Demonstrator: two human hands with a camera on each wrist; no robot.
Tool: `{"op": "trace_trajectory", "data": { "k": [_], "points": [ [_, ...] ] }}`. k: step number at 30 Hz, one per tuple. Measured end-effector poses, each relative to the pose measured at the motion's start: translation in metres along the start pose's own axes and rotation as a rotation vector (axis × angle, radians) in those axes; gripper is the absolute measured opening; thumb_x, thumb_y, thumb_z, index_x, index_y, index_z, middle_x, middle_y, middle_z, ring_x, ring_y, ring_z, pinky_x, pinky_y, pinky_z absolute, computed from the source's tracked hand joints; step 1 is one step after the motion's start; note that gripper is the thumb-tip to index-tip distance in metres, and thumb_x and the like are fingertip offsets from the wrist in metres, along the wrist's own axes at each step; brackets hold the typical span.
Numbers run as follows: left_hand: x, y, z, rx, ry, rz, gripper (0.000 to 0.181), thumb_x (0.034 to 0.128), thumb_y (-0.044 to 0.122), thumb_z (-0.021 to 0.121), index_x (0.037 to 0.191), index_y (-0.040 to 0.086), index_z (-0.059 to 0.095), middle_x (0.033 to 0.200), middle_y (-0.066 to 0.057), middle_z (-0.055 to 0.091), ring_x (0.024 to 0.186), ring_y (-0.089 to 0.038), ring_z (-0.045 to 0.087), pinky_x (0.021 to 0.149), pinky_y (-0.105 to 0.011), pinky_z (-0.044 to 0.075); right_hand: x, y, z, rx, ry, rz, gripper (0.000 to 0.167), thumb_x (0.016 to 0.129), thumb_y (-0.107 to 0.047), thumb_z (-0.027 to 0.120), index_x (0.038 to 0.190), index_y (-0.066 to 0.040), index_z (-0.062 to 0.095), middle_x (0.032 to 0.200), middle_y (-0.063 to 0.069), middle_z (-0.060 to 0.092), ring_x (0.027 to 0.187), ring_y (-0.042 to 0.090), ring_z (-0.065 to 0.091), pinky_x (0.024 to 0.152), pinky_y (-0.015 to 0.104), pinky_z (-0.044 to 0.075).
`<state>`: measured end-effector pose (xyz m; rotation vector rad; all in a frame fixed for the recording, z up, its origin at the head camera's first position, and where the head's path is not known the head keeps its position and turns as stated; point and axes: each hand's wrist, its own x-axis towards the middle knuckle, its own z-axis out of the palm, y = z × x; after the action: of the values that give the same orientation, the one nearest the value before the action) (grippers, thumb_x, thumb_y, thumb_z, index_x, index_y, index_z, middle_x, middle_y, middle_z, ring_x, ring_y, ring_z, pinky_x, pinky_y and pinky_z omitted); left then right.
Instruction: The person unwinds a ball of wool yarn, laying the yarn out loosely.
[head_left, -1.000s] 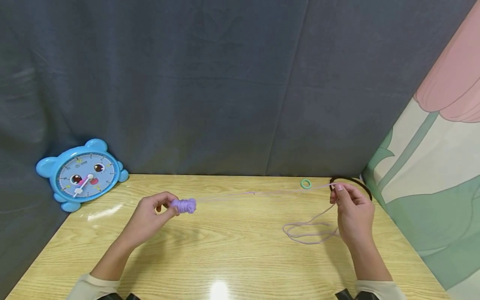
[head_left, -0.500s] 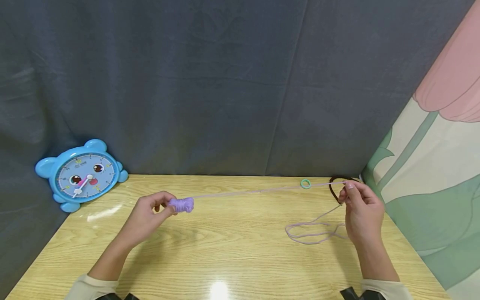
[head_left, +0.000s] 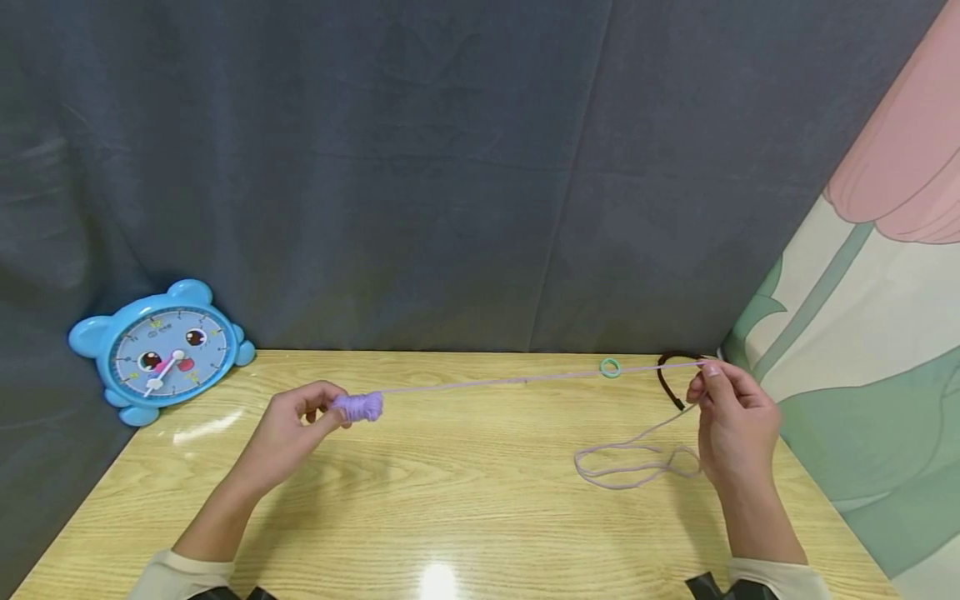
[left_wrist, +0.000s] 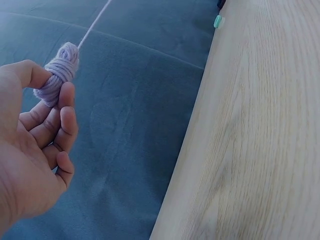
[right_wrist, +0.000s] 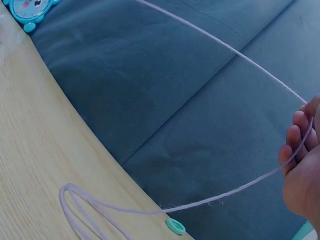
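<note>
Between thumb and fingers, my left hand point(head_left: 288, 433) pinches a small wound bundle of lilac yarn point(head_left: 363, 407) above the table. The left wrist view shows the yarn bundle point(left_wrist: 59, 72) with turns wrapped round its middle. A single yarn strand point(head_left: 465, 384) runs straight and taut from it to my right hand point(head_left: 738, 425), which pinches the strand between thumb and forefinger. Past those fingers the yarn drops to loose loops point(head_left: 622, 486) on the table. In the right wrist view the strand point(right_wrist: 220, 41) enters the right hand point(right_wrist: 302, 150) at the frame's edge.
A blue bear-shaped clock point(head_left: 168, 360) leans at the back left of the wooden table point(head_left: 450, 500). A small green ring point(head_left: 611, 367) and a black band point(head_left: 667, 379) lie at the back right. Dark cloth point(head_left: 375, 167) hangs behind; a patterned curtain point(head_left: 877, 375) is on the right.
My right hand has moved to the right with the strand, which has gone from slack to taut. The left hand has shifted slightly left with the yarn bundle.
</note>
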<state>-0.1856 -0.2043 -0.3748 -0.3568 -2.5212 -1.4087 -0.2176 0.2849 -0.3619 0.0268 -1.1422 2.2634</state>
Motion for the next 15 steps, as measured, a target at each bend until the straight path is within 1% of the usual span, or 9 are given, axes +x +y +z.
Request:
{"op": "trace_trajectory", "data": {
  "k": [3,6,9,12,15],
  "points": [
    [0.0002,0.0,-0.0006,0.001,0.004,0.003,0.006,0.0967,0.006,0.065,0.097,0.007,0.071,0.08,0.001,0.071,0.074,-0.007,0.058,0.069,-0.026,0.04,0.0012,-0.0013,-0.0017,0.0,0.007,-0.002,0.008,0.095,0.007,0.066,0.091,0.011,0.072,0.071,0.012,0.068,0.06,0.017,0.061,0.058,0.021,0.055],
    [0.0004,-0.0006,-0.0012,-0.009,0.007,0.002,0.008,0.0981,0.006,0.063,0.098,0.006,0.071,0.08,0.001,0.071,0.074,-0.009,0.058,0.068,-0.026,0.041,0.002,-0.0022,-0.0034,0.011,0.015,-0.007,0.008,0.094,0.007,0.067,0.093,0.013,0.07,0.071,0.012,0.067,0.06,0.018,0.06,0.058,0.021,0.055],
    [0.0007,-0.0015,-0.0016,-0.032,0.016,-0.002,0.01,0.0996,0.005,0.061,0.1,0.004,0.071,0.081,0.002,0.07,0.074,-0.01,0.058,0.065,-0.026,0.042,0.0025,-0.0028,-0.0041,0.017,0.017,-0.014,0.009,0.094,0.006,0.068,0.094,0.015,0.069,0.072,0.012,0.068,0.06,0.018,0.06,0.059,0.022,0.055],
    [0.0007,-0.0025,-0.0021,-0.052,0.027,-0.001,0.011,0.1006,0.005,0.06,0.102,0.002,0.07,0.081,0.004,0.069,0.075,-0.009,0.059,0.061,-0.026,0.044,0.0031,-0.0029,-0.0039,0.017,0.017,-0.018,0.009,0.094,0.006,0.068,0.094,0.015,0.069,0.072,0.012,0.068,0.061,0.018,0.06,0.059,0.022,0.055],
    [0.0007,-0.0031,-0.0027,-0.069,0.039,0.003,0.011,0.1002,0.004,0.059,0.102,0.001,0.07,0.081,0.006,0.068,0.075,-0.012,0.061,0.061,-0.026,0.045,0.0033,-0.0035,-0.0033,0.035,0.027,-0.016,0.008,0.093,0.007,0.068,0.093,0.015,0.069,0.072,0.012,0.067,0.061,0.018,0.059,0.059,0.022,0.054]
  ]
}}
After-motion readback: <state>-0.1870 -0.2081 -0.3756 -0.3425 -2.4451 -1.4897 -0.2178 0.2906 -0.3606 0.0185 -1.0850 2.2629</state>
